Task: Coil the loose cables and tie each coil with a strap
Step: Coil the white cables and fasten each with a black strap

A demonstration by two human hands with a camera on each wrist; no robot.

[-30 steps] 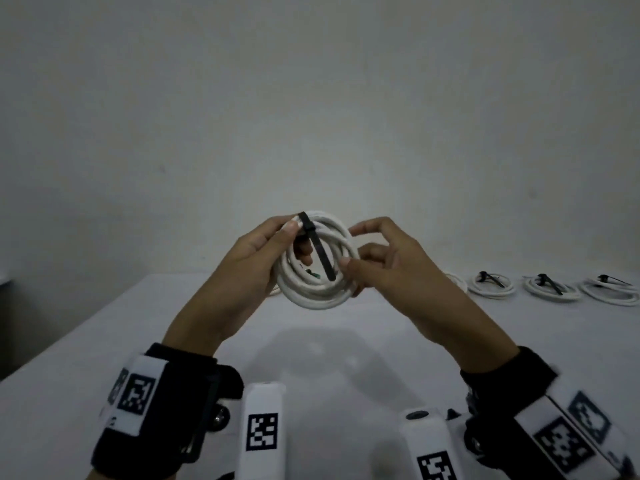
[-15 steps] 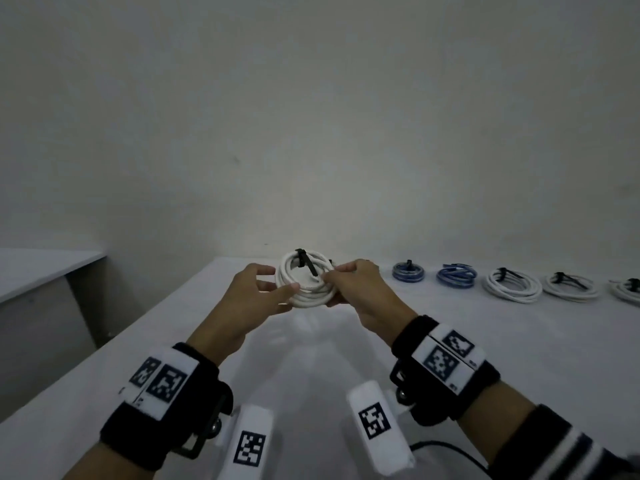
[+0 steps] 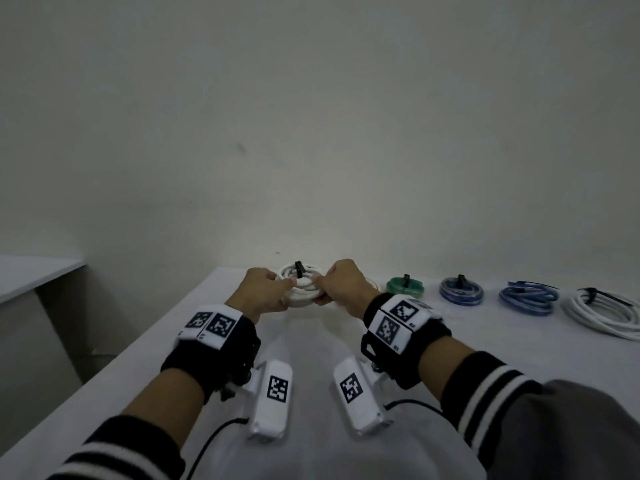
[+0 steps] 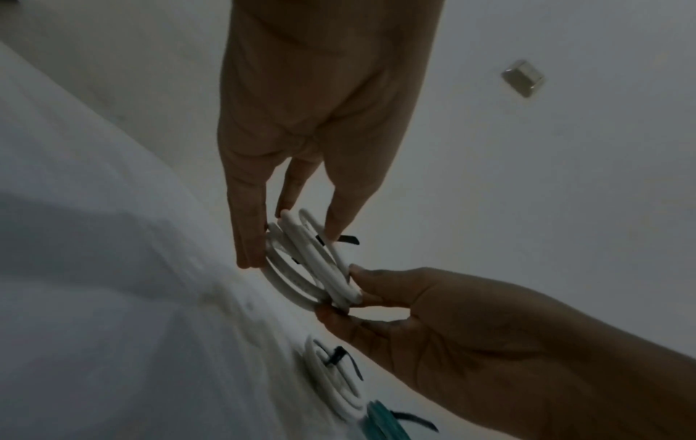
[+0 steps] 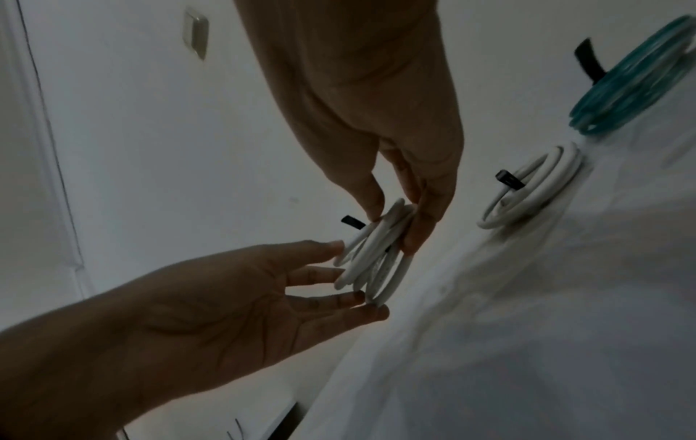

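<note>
A white cable coil (image 3: 304, 289) bound by a black strap (image 3: 298, 269) is held low over the far end of the white table (image 3: 346, 445). My left hand (image 3: 289, 289) pinches its left rim, thumb above and fingers below. My right hand (image 3: 317, 289) pinches the right rim. In the left wrist view the left hand (image 4: 292, 247) comes from the top onto the coil (image 4: 320, 268), and the strap's tail (image 4: 348, 239) sticks out. In the right wrist view the right hand (image 5: 395, 229) grips the coil (image 5: 376, 262) edge-on. Whether the coil touches the table I cannot tell.
A row of strapped coils lies to the right along the wall: a white one (image 5: 535, 190) close by, a green one (image 3: 405, 287), two blue ones (image 3: 461, 292) (image 3: 528, 299) and a larger white one (image 3: 602, 313). The table's left edge (image 3: 145, 344) drops off beside a lower surface (image 3: 34, 275).
Both hands have carried the coil from chest height down and away to the table's far end, beside the row of tied coils. The strap now stands up at the coil's far side.
</note>
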